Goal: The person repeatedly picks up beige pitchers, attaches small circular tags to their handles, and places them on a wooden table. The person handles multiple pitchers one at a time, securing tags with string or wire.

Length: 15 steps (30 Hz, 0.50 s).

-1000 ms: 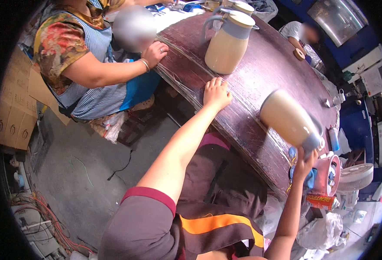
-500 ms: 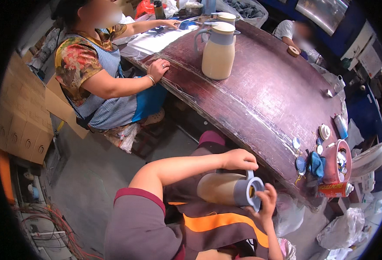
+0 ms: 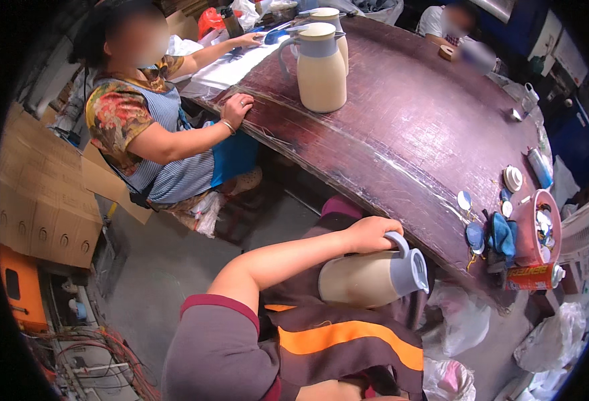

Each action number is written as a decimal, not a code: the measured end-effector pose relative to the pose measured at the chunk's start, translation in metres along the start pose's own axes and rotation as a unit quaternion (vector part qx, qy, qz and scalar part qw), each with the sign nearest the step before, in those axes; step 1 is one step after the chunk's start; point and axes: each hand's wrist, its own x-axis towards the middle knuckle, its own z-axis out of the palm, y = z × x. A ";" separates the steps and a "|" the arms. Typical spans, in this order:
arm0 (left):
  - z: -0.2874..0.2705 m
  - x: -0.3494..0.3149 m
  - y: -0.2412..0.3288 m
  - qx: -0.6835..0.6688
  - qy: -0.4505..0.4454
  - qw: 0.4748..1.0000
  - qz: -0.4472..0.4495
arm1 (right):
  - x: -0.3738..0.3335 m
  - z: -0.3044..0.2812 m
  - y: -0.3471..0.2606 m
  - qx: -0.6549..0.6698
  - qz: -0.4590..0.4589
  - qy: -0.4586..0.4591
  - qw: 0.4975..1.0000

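My left hand [image 3: 374, 234] grips the handle of a cream vacuum jug [image 3: 354, 279] with a blue-grey collar, spout and handle. The jug lies tilted over my lap, its mouth towards the right, with no lid seen on it. My fingers are closed round the handle near the table's edge. My right hand is out of view. Two similar jugs stand upright on the table: a nearer jug [image 3: 321, 77] with a cream lid, and a farther jug [image 3: 335, 15] partly hidden behind it.
The dark red table [image 3: 401, 113] reaches across the middle. At its right corner are a pink bucket [image 3: 518, 237] of small parts, a blue cloth [image 3: 501, 237], a red spray can [image 3: 535, 277] and round lids [image 3: 512, 178]. A co-worker [image 3: 154, 127] sits at left, another [image 3: 441, 27] at far right.
My right hand has left the jug's mouth and gone out of view. The jug, still in my left hand, has shifted slightly right and upward. My view has turned a little.
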 end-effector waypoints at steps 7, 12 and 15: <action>0.009 0.044 -0.007 0.047 0.001 0.999 -0.017 | 0.033 0.011 0.008 0.013 -0.017 0.023 1.000; 0.007 0.050 -0.003 0.011 0.000 0.997 -0.073 | 0.061 0.003 0.020 0.026 0.156 -0.073 0.985; 0.005 0.055 0.008 -0.039 -0.017 0.989 -0.142 | 0.064 0.007 0.025 0.029 0.205 -0.119 0.971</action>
